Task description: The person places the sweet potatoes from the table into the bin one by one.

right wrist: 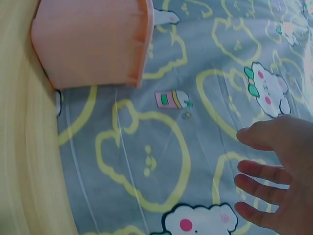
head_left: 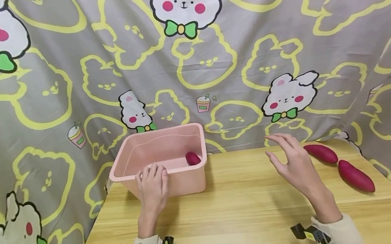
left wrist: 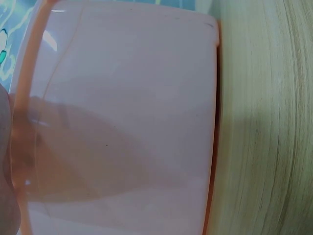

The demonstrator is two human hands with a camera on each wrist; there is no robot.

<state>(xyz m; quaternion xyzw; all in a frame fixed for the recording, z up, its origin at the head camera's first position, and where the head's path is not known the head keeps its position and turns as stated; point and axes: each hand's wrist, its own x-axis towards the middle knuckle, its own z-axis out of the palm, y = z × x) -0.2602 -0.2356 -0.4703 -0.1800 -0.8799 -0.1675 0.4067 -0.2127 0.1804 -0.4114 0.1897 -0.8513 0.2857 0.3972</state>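
Note:
A pink plastic storage bin [head_left: 173, 184] stands on the left of the table, its near wall filling much of the left wrist view. My left hand [head_left: 153, 187] grips the near rim, with the fingers bent over the edge. Inside the bin, at its right end, lies one purple-red sweet potato [head_left: 193, 158]. My right hand [head_left: 294, 163] hovers over the table right of the bin, thumb and fingers spread apart and holding nothing. Just beyond it lies a second sweet potato [head_left: 321, 153], and a third sweet potato [head_left: 356, 176] rests nearer the right edge.
The wooden table [head_left: 234, 217] backs onto a grey curtain [head_left: 225, 63] printed with yellow outlines and white rabbits. The curtain also hangs along the left and right sides. In the right wrist view, the bin's end wall [right wrist: 90, 44] stands close to the curtain.

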